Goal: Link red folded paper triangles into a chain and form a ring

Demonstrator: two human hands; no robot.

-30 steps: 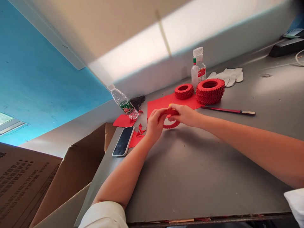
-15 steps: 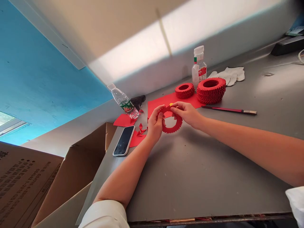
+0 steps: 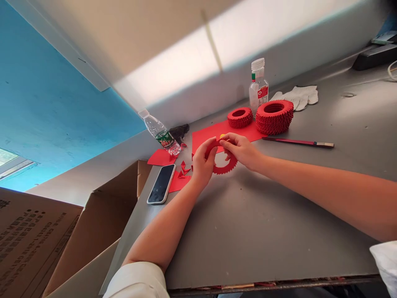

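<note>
A red ring of folded paper pieces (image 3: 225, 169) with a toothed outer edge is held up above the table between both hands. My left hand (image 3: 204, 161) is closed round its left side, thumb on the near face. At the ring's top, my right hand (image 3: 241, 150) pinches with thumb and forefinger, and its other fingers curl against the right side. The fingers partly cover the ring's upper part. Just behind the right fingertips shows a small yellow thing (image 3: 222, 136). Loose folded red paper pieces (image 3: 182, 169) lie left of my left hand.
Behind the hands, a small red paper ring (image 3: 240, 118) and a taller stack (image 3: 274, 117) stand by a red sheet (image 3: 206, 134). A cutter knife (image 3: 297, 142), plastic bottles (image 3: 259, 89), a glove (image 3: 299, 97) and a phone (image 3: 161, 184) are around. An open cardboard box (image 3: 105, 211) adjoins the left edge.
My right hand has shifted slightly left along the ring's top, closer to my left fingertips. The left hand keeps its hold, and the view has moved a little.
</note>
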